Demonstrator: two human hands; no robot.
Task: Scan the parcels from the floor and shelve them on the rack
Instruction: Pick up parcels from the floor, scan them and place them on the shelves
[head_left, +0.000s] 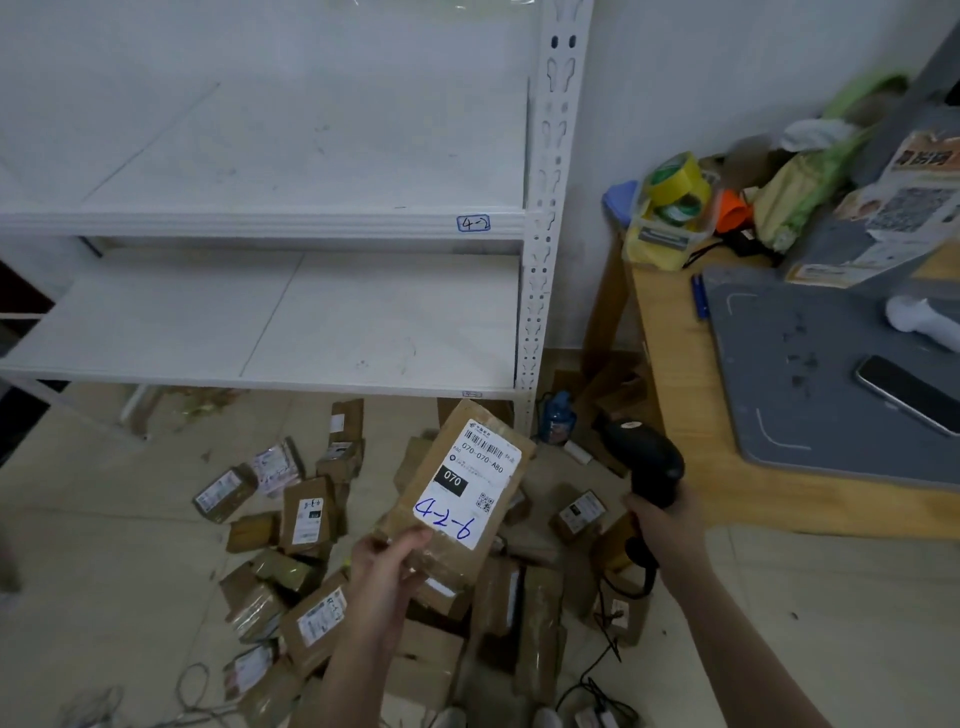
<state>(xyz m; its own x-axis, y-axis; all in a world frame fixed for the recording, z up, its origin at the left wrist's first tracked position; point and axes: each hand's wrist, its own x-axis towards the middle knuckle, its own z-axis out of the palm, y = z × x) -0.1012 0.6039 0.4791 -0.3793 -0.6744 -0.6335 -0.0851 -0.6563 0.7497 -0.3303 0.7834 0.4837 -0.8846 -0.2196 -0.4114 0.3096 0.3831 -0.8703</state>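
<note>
Up and to the right of the left hand's (387, 558) fingertips, a brown cardboard parcel (422, 483) tilts in the air, its far end reaching toward the foot of the rack (540, 208). The thumb (411, 540) lies curled over the near left corner of the parcel's top face; the other fingers pass beneath and are hidden, so the corner is pinched between them. Just beyond the thumb tip sits the white label (470, 480), face up, with "4-2-6" written in blue nearest the thumb and a barcode, "070-070-A80" and a black "070" block farther away. To the right of the parcel and apart from it, the right hand (662, 525) wraps its fingers (641, 514) tightly round the handle of a black scanner (644, 462), whose head rises above the knuckles and leans left toward the label's barcode end. A black cable (641, 564) loops down from below those fingers. Under both hands, loose parcels (306, 519) lie scattered and heaped on the tiled floor. Beyond the held parcel the rack's 2 white shelves stand, the upper one carrying a small tag (473, 223) marked "4-2". Right of the scanner hand, a wooden table (670, 415) holds a grey mat (805, 389) with a phone (906, 392) lying on it.
</note>
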